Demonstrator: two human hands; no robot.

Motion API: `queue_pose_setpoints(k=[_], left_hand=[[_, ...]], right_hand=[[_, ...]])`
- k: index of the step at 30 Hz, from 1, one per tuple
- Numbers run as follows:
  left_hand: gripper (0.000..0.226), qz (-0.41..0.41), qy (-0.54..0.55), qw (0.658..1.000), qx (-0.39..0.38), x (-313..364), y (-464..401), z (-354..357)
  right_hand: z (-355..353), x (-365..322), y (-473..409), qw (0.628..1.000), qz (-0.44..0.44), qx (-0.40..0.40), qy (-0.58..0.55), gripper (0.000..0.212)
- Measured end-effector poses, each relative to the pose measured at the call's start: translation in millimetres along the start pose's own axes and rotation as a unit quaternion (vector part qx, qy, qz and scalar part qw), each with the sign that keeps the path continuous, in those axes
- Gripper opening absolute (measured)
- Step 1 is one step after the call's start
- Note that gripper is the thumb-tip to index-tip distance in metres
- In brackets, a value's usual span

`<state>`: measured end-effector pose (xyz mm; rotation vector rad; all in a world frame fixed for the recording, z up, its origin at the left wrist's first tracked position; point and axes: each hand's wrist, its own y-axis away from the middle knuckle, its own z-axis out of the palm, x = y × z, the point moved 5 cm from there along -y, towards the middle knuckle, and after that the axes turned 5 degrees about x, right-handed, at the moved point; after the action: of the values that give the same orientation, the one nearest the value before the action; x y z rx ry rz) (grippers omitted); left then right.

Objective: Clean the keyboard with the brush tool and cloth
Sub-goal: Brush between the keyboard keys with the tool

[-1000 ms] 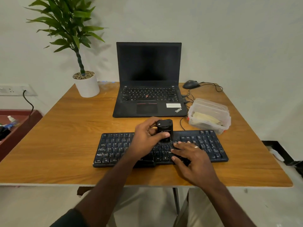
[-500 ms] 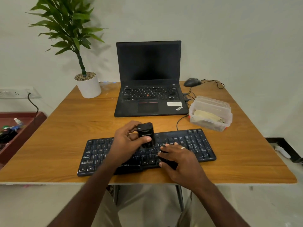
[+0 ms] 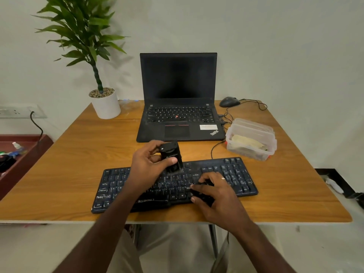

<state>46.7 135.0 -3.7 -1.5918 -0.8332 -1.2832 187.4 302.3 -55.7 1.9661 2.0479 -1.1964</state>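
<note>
Both hands kept place: left hand (image 3: pixel 146 168) gripping brush tool (image 3: pixel 171 157), right hand (image 3: pixel 214 191) pinning keyboard (image 3: pixel 234 174).

I see bare desk (image 3: pixel 65 174) wide open in the left half of the frame, between the plant pot (image 3: pixel 105 104) and the keyboard (image 3: pixel 236 176). On the right, a plastic box (image 3: pixel 251 141) and cable (image 3: pixel 215 147) crowd the keyboard's upper right corner. The laptop (image 3: pixel 178 107) blocks the centre just above it.

Ring on right hand (image 3: pixel 220 196); light trousers (image 3: pixel 173 251).
</note>
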Motion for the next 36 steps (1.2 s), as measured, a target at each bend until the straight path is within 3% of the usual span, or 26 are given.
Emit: queue_pose_setpoints(k=[6,11,17,22,27,33,36], left_hand=[[0.036,0.021,-0.003,0.997,-0.071,-7.9,5.2,43.4],[0.037,0.002,0.045,0.998,-0.038,-10.1,-0.7,63.9],[0.033,0.009,0.029,0.999,0.016,-3.3,-4.1,20.9],[0.036,-0.02,0.023,0.998,-0.055,-8.4,0.7,36.5],[0.038,0.006,0.017,0.996,-0.083,-9.5,-8.0,81.6],[0.031,0.038,0.036,0.999,0.009,-1.3,-13.1,74.0],[0.032,0.029,0.02,0.999,-0.005,0.3,-11.9,57.5]], right_hand=[[-7.7,6.0,-6.4,0.998,0.037,0.009,-0.054,0.043],[-8.0,8.7,-9.7,0.999,0.033,0.0,-0.036,0.038],[-23.0,17.5,-7.7,0.996,-0.011,-0.01,0.086,0.048],[-23.8,27.5,3.1,0.997,-0.02,-0.001,0.08,0.044],[-19.7,28.4,7.0,0.997,-0.022,0.004,0.079,0.042],[-21.8,26.3,6.9,0.997,-0.021,0.005,0.071,0.04],[-26.4,25.9,6.2,0.999,-0.022,0.005,0.045,0.038]])
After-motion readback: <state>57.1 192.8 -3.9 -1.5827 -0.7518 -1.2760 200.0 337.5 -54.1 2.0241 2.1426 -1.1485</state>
